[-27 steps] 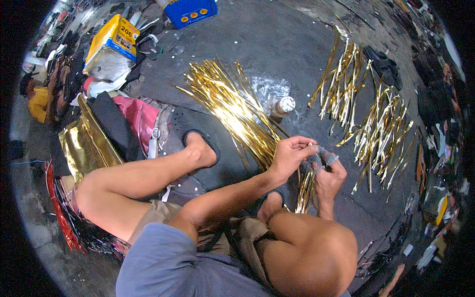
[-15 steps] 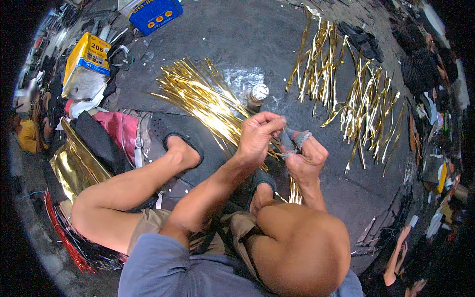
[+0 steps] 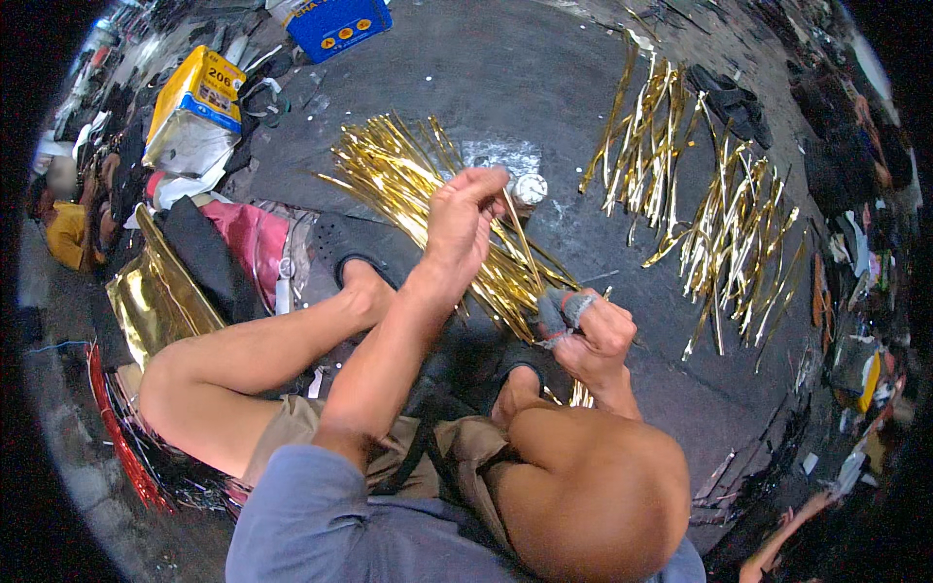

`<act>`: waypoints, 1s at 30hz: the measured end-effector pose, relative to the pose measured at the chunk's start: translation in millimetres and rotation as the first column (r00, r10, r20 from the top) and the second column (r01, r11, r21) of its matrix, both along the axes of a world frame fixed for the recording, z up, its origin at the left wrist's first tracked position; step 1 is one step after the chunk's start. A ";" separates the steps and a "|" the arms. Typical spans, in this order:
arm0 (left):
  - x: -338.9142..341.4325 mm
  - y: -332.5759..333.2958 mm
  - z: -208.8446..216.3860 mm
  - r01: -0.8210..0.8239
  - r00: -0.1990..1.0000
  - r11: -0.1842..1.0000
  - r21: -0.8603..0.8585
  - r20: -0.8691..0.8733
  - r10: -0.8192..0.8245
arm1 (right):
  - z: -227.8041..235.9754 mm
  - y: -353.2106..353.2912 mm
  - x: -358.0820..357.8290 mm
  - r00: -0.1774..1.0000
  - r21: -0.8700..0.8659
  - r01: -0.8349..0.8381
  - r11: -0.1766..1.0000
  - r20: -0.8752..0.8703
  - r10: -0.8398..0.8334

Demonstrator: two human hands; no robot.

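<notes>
**Strip held taut over the floor**

A gold bundle lies fanned across the floor, two looser piles well to its right. The right hand, near the bundle's lower end, closes its fingers on the strip's lower end; the left hand, over the bundle, pinches the upper. A jar stands just right of the left fingertips.

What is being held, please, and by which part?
A gold strip: the left grip pinches its far end, the right grip its near part.
</notes>
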State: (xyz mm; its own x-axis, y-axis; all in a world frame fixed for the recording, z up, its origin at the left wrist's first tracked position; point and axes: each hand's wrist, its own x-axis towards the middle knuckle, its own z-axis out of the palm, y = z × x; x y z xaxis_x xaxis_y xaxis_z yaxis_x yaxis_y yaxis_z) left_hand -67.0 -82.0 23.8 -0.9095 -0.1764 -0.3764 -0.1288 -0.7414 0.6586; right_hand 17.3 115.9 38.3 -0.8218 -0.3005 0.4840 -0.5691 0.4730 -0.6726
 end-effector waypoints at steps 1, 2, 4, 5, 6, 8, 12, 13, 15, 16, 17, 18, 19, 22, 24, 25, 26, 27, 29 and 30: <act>-5.9 -6.2 -2.5 -0.049 0.999 0.999 -0.013 -0.006 0.049 | -0.7 0.2 1.7 1.000 -0.010 -0.021 1.000 0.002 0.021; -12.6 -13.2 -3.7 -0.086 0.996 0.996 -0.016 0.008 0.086 | -1.4 0.4 3.2 0.999 -0.020 -0.041 0.999 0.003 0.041; -26.8 -33.0 -5.2 -0.167 0.985 0.986 -0.027 0.032 0.167 | -3.9 1.7 7.4 0.998 -0.016 -0.066 0.998 0.012 0.067; -35.4 -46.1 -10.1 -0.189 0.981 0.981 -0.030 0.026 0.190 | -7.1 3.5 11.3 0.997 -0.004 -0.071 0.997 0.019 0.071; -43.0 -61.0 -14.5 -0.214 0.977 0.976 -0.036 0.020 0.214 | -10.0 5.3 14.6 0.997 0.006 -0.078 0.997 0.027 0.077; -59.0 -87.6 -17.2 -0.262 0.965 0.964 -0.050 -0.032 0.261 | -12.8 14.6 20.7 0.993 0.021 -0.117 0.993 0.001 0.117; -88.2 -152.9 -25.1 -0.343 0.936 0.937 0.066 -0.051 0.347 | -6.3 32.9 25.9 0.968 0.134 -0.232 0.964 -0.068 0.242; -90.7 -164.4 -25.1 -0.362 0.930 0.932 0.026 -0.067 0.363 | -10.6 40.3 31.7 0.970 0.121 -0.240 0.963 0.000 0.242; -99.3 -181.2 -26.6 -0.398 0.917 0.916 -0.047 -0.046 0.396 | -16.4 43.8 41.9 0.979 0.110 -0.198 0.974 0.065 0.191; -99.9 -187.8 -29.6 -0.411 0.912 0.908 -0.083 -0.035 0.410 | -17.4 45.3 44.3 0.976 0.105 -0.213 0.971 0.078 0.205; -97.3 -195.5 -32.7 -0.396 0.918 0.913 -0.097 -0.012 0.397 | -18.6 48.2 46.3 0.972 0.099 -0.227 0.969 0.091 0.219; -97.7 -200.4 -36.6 -0.435 0.900 0.897 -0.075 -0.014 0.435 | -19.1 51.8 46.6 0.967 0.095 -0.244 0.965 0.100 0.234; -100.3 -204.4 -40.2 -0.471 0.882 0.880 -0.054 -0.015 0.471 | -20.0 54.1 48.8 0.967 0.101 -0.241 0.965 0.110 0.230; -107.3 -217.4 -49.5 -0.484 0.875 0.875 -0.016 -0.033 0.483 | -23.2 60.0 56.9 0.972 0.123 -0.215 0.969 0.123 0.200; -114.9 -219.2 -57.9 -0.434 0.900 0.901 0.004 -0.051 0.433 | -24.3 64.9 66.1 0.982 0.139 -0.161 0.977 0.121 0.144; -114.6 -223.7 -60.0 -0.411 0.906 0.911 -0.023 -0.117 0.406 | -27.7 66.3 69.5 0.977 0.125 -0.181 0.976 0.134 0.164; -116.2 -223.3 -63.7 -0.362 0.927 0.932 -0.017 -0.111 0.358 | -32.5 70.1 72.8 0.977 0.127 -0.171 0.977 0.150 0.151; -115.3 -228.7 -66.4 -0.238 0.971 0.918 -0.318 -0.081 0.224 | -37.0 75.8 78.6 0.980 0.142 -0.143 0.979 0.155 0.120; -108.9 -214.6 -65.8 -0.144 0.989 0.958 -0.247 -0.068 0.131 | -67.5 88.8 108.2 0.980 0.210 -0.091 0.973 0.192 0.050; -107.2 -193.8 -62.0 -0.107 0.993 0.980 -0.168 -0.071 0.096 | -71.4 97.6 125.2 0.977 0.254 -0.064 0.965 0.213 0.009</act>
